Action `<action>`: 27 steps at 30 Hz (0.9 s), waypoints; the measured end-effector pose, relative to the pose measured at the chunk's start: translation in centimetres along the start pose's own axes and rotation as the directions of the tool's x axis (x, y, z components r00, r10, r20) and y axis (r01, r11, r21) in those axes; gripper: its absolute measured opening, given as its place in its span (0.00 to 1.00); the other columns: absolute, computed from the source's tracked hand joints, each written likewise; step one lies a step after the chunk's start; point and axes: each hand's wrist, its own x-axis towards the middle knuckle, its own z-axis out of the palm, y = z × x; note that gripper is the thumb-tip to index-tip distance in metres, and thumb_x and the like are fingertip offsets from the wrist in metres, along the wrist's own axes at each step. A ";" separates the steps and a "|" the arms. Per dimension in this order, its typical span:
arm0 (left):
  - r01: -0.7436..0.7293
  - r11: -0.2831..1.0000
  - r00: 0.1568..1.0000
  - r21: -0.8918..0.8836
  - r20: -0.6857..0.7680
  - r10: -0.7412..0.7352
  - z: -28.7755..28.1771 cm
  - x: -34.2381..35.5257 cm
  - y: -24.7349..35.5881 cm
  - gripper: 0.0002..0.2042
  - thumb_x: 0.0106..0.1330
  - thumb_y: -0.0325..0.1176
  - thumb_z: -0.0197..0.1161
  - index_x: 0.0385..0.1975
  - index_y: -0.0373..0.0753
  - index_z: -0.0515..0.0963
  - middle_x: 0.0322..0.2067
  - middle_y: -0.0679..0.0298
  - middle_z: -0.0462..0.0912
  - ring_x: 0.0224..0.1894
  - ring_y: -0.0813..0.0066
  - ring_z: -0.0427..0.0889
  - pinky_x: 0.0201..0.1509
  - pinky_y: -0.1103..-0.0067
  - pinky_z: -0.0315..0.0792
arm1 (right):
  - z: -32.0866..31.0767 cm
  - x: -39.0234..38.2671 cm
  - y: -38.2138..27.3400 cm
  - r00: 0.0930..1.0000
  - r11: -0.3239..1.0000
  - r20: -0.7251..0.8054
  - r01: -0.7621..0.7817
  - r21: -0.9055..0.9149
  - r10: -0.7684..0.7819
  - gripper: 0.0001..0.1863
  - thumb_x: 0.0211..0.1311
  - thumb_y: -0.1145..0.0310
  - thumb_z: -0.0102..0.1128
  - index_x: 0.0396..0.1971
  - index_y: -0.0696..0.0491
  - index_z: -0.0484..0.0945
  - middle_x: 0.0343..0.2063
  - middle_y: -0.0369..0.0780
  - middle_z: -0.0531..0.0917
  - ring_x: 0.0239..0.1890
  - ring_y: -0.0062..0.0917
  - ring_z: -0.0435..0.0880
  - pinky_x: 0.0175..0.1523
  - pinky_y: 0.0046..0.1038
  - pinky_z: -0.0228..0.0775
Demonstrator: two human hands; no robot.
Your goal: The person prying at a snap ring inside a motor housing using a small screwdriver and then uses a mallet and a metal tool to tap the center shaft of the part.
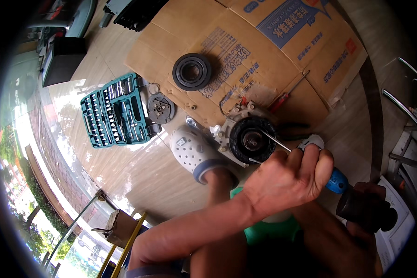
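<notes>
While facing a compressor [238, 141] by the near edge of the cardboard [162, 44], clenching the left hand [289, 176] round a metal rod [278, 142], with the tip near the compressor's centre. Cannot tell the closure or hold of the dim right hand [376, 190], right of the compressor. Hemmed in left of it by shoe [190, 150], disc [161, 109] and toolbox [117, 111]; roomier beyond it, across cardboard.

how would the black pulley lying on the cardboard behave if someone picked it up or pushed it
The black pulley looks rigid and probably heavy for its size, given its thick, metal-looking ring. Lying flat on the cardboard, it would likely slide rather than tip. Stood on its round edge, it could well roll.
</notes>
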 end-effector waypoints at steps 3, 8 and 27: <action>0.048 0.989 0.992 0.138 0.108 -0.063 0.2 -0.2 -0.1 0.12 0.56 0.25 0.66 0.39 0.34 0.78 0.26 0.69 0.68 0.21 0.83 0.74 0.17 0.82 0.68 | -0.6 -0.1 4.0 0.984 0.979 -0.019 0.174 -0.109 -0.177 0.46 0.57 0.32 0.77 0.61 0.54 0.70 0.46 0.36 0.77 0.51 0.23 0.78 0.54 0.28 0.72; 0.059 0.988 0.998 0.144 0.029 -0.064 0.9 -0.8 -0.6 0.13 0.58 0.25 0.66 0.43 0.33 0.78 0.26 0.69 0.68 0.21 0.84 0.75 0.17 0.81 0.68 | -3.4 0.3 7.0 0.960 0.840 0.052 0.267 -0.471 -0.276 0.39 0.70 0.33 0.61 0.61 0.55 0.69 0.46 0.37 0.76 0.41 0.20 0.79 0.43 0.25 0.72; 0.258 0.854 0.963 -0.453 0.045 -0.268 -3.5 6.8 4.9 0.11 0.58 0.28 0.64 0.37 0.28 0.76 0.28 0.57 0.77 0.23 0.71 0.84 0.20 0.74 0.79 | 4.6 25.7 11.9 0.832 0.529 -0.192 0.138 -0.837 -0.521 0.26 0.68 0.57 0.76 0.62 0.49 0.81 0.47 0.50 0.89 0.47 0.48 0.90 0.48 0.42 0.81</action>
